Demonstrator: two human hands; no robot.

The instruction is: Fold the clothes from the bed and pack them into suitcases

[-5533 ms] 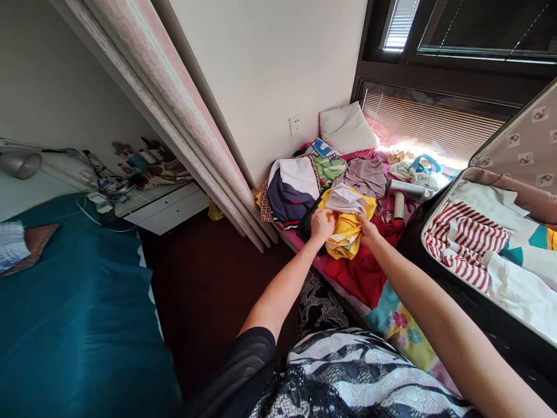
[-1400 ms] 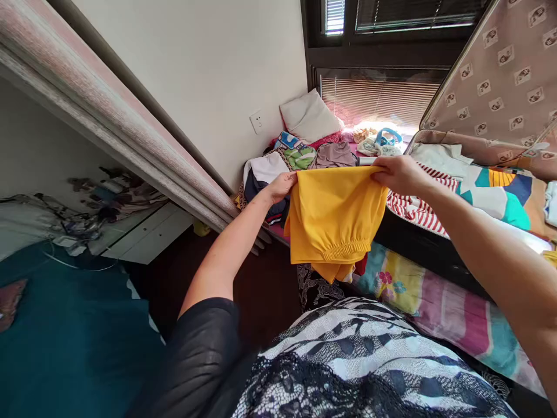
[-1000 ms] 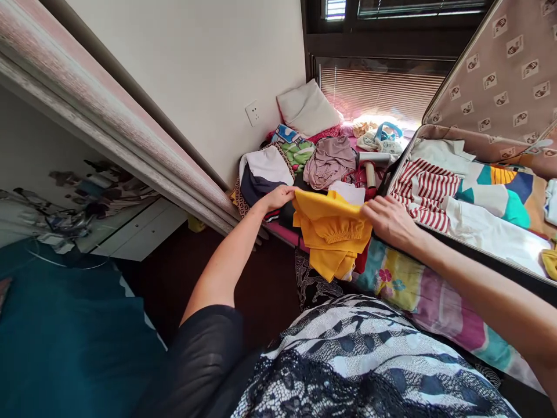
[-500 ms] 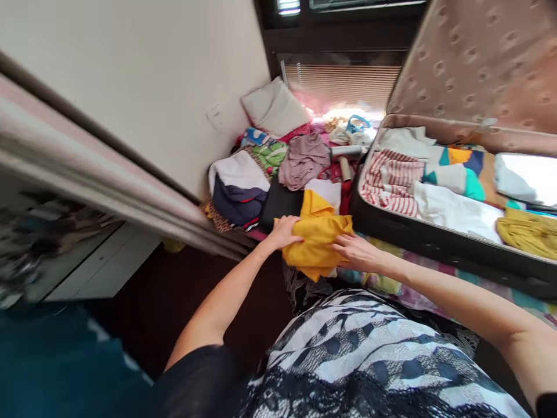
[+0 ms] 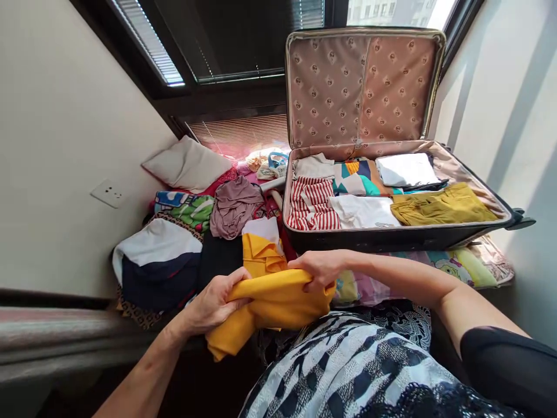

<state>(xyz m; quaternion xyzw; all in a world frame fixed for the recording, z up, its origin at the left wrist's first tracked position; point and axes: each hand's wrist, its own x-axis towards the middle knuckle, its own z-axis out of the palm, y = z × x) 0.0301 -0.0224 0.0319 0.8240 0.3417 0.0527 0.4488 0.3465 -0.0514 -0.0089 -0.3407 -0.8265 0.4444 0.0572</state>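
A yellow garment (image 5: 274, 299) is stretched between my two hands, low in front of my body, with folds hanging below it. My left hand (image 5: 221, 299) grips its left part, thumb in front. On the right, my right hand (image 5: 319, 270) clasps the top edge, its fingertips partly hidden by cloth. Just beyond the hands lies another stretch of yellow and white cloth (image 5: 261, 244); whether it joins the held garment I cannot tell. An open suitcase (image 5: 348, 238) stands beyond my right hand, holding a red-striped garment (image 5: 313, 203), a white one (image 5: 363, 209) and mustard clothing (image 5: 444, 206).
Left of the suitcase are a mauve crumpled garment (image 5: 237, 206), a white and navy garment (image 5: 161, 264), a green printed cloth (image 5: 195, 212) and a pale cushion (image 5: 191, 165). A wall with a socket (image 5: 107, 193) bounds the left, a window (image 5: 243, 46) the back.
My view has swung right, bringing the whole suitcase into sight. The yellow garment has been lifted off the pile and drawn toward my body, both hands still on it.
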